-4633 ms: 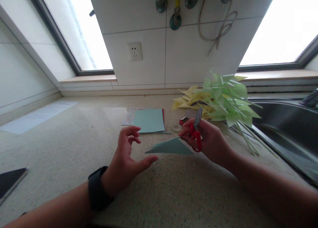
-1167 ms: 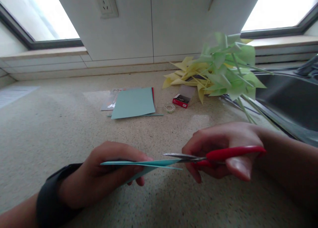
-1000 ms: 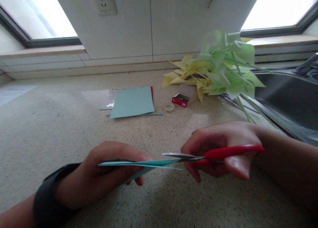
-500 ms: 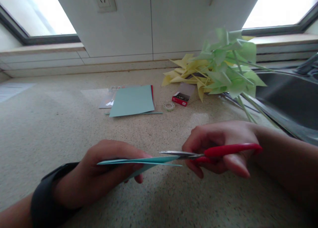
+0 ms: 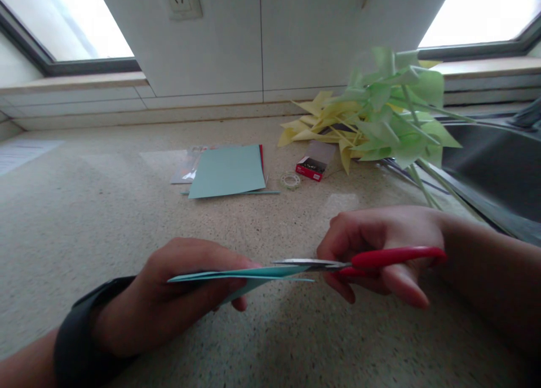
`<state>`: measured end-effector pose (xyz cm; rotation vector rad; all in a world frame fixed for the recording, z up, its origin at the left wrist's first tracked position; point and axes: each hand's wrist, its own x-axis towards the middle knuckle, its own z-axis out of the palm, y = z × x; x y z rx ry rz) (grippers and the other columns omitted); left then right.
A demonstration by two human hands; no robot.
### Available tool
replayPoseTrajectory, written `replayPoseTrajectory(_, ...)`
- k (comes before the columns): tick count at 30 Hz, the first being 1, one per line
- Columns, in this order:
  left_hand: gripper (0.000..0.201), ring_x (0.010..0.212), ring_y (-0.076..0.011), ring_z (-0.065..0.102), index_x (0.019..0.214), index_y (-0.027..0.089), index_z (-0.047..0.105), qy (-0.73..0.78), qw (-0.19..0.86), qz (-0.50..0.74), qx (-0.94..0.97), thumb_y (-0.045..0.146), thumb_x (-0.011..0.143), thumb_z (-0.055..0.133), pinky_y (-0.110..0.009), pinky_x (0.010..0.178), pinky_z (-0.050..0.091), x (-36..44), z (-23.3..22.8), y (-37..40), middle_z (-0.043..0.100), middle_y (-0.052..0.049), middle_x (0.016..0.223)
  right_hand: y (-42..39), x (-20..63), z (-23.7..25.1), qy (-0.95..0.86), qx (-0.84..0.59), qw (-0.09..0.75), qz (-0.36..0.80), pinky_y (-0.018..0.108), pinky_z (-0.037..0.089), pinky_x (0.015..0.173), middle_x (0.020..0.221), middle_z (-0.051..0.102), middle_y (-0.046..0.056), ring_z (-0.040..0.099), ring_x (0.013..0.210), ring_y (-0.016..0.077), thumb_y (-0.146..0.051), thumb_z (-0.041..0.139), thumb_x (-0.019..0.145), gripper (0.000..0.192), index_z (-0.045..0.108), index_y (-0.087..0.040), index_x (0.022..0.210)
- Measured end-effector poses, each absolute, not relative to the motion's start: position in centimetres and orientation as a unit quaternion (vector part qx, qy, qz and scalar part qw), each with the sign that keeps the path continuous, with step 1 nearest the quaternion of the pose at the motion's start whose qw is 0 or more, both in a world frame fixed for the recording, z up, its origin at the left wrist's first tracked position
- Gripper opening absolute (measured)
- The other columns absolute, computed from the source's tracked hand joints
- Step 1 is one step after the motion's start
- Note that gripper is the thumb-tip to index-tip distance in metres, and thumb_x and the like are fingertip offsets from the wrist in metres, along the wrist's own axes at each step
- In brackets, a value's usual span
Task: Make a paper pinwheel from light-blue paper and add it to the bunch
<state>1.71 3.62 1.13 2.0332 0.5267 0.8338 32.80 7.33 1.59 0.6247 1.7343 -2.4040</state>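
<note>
My left hand (image 5: 181,292), with a black band on its wrist, pinches a folded sheet of light-blue paper (image 5: 257,274) seen nearly edge-on. The paper's layers spread apart towards the right. Red-handled scissors (image 5: 393,257) are in my right hand (image 5: 380,236), thumb and fingers through the handles. Their blades reach left to the paper's right-hand part, one blade lying above it; the lower blade is largely hidden. Both hands are held above the speckled counter (image 5: 253,348).
Light-blue sheets (image 5: 228,171) lie at mid-counter with a thin stick (image 5: 270,193) along their front edge. Right of them are a tape roll (image 5: 290,180) and a small red box (image 5: 309,170). Yellow and green paper pinwheels (image 5: 389,111) lie beside the steel sink (image 5: 499,173).
My right hand and the scissors have shifted slightly right, away from my left hand. The background has also slid a little right in view. Both grips are the same.
</note>
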Motion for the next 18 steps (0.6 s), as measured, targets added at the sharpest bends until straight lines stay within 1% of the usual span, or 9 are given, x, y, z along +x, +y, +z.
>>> replayPoseTrajectory(2, 0.027, 0.065, -0.0104, 0.072, 0.111, 0.021, 0.072, 0.209, 0.428, 0.337, 0.812, 0.004, 0.092, 0.064, -0.016, 0.063, 0.057, 1.71, 1.1, 3.64, 0.078, 0.0, 0.078, 7.33, 32.84, 1.35, 0.566, 0.207, 0.052, -0.796, 0.017, 0.03, 0.033, 0.052, 0.053, -0.008, 0.042, 0.038, 0.0068, -0.071, 0.085, 0.057, 0.069, 0.065, -0.013, 0.09)
replayPoseTrajectory(6, 0.024, 0.065, -0.0108, 0.071, 0.106, 0.02, 0.074, 0.221, 0.434, 0.321, 0.812, 0.004, 0.093, 0.062, -0.017, 0.063, 0.056, 1.64, 1.0, 3.62, 0.078, -0.001, 0.078, 7.3, 32.84, 1.38, 0.562, 0.225, 0.056, -0.794, 0.017, 0.031, 0.033, 0.051, 0.053, -0.008, 0.043, 0.038, 0.0068, -0.07, 0.084, 0.06, 0.067, 0.066, -0.013, 0.09)
replayPoseTrajectory(9, 0.026, 0.065, -0.0107, 0.071, 0.109, 0.02, 0.073, 0.215, 0.433, 0.326, 0.812, 0.003, 0.092, 0.062, -0.017, 0.063, 0.056, 1.59, 0.98, 3.62, 0.078, 0.0, 0.078, 7.24, 32.8, 1.39, 0.545, 0.229, 0.056, -0.804, 0.017, 0.03, 0.03, 0.049, 0.053, -0.008, 0.041, 0.035, 0.0067, -0.068, 0.087, 0.056, 0.067, 0.065, -0.013, 0.088)
replayPoseTrajectory(13, 0.025, 0.066, -0.0101, 0.072, 0.107, 0.021, 0.073, 0.219, 0.417, 0.323, 0.821, 0.004, 0.092, 0.063, -0.016, 0.065, 0.057, 1.63, 1.11, 3.67, 0.078, 0.001, 0.077, 7.2, 32.9, 1.23, 0.537, 0.231, 0.058, -0.81, 0.015, 0.029, 0.028, 0.052, 0.056, -0.008, 0.04, 0.033, 0.0053, -0.062, 0.088, 0.061, 0.061, 0.066, -0.012, 0.087)
replayPoseTrajectory(18, 0.023, 0.064, -0.0117, 0.073, 0.109, 0.021, 0.073, 0.206, 0.418, 0.336, 0.818, 0.009, 0.093, 0.065, -0.017, 0.062, 0.057, 1.73, 1.15, 3.71, 0.078, -0.001, 0.076, 7.26, 32.98, 1.21, 0.565, 0.228, 0.055, -0.791, 0.014, 0.03, 0.028, 0.053, 0.055, -0.008, 0.041, 0.034, 0.0044, -0.064, 0.085, 0.065, 0.058, 0.065, -0.013, 0.087)
